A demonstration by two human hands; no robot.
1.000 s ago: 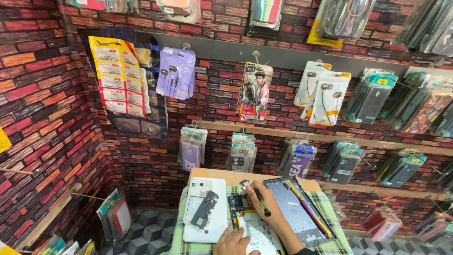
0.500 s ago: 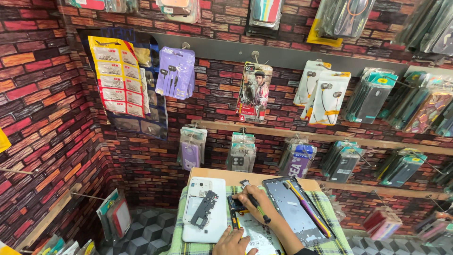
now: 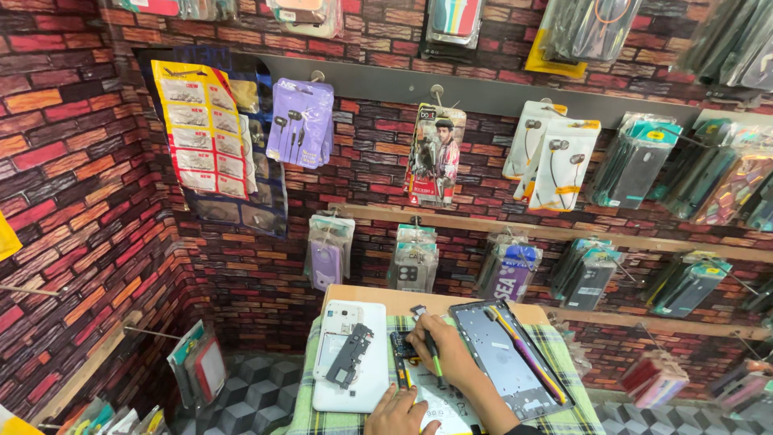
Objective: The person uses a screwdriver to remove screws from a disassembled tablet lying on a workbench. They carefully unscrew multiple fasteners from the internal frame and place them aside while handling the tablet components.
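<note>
My right hand (image 3: 448,354) grips a thin dark tool with a green end (image 3: 435,361). It hovers over a small circuit board (image 3: 401,348) in the middle of the little table. Left of it lies a white tablet back cover (image 3: 354,385) with a black part (image 3: 349,355) on top. To the right lies a dark grey tablet frame (image 3: 503,366) with coloured strips (image 3: 527,354) along it. My left hand (image 3: 403,415) rests at the bottom edge on a white sheet (image 3: 441,407), and the frame cuts most of it off.
A green checked cloth (image 3: 304,407) covers the small wooden table (image 3: 378,298). Packaged earphones (image 3: 299,121), phone cases (image 3: 415,266) and accessories hang on the brick-patterned wall and wooden rails (image 3: 483,225) behind. The floor (image 3: 258,387) has patterned tiles, and more packets (image 3: 197,366) hang low on the left.
My right hand has shifted a little with the tool, whose tip now points down toward me. The parts on the table have not moved.
</note>
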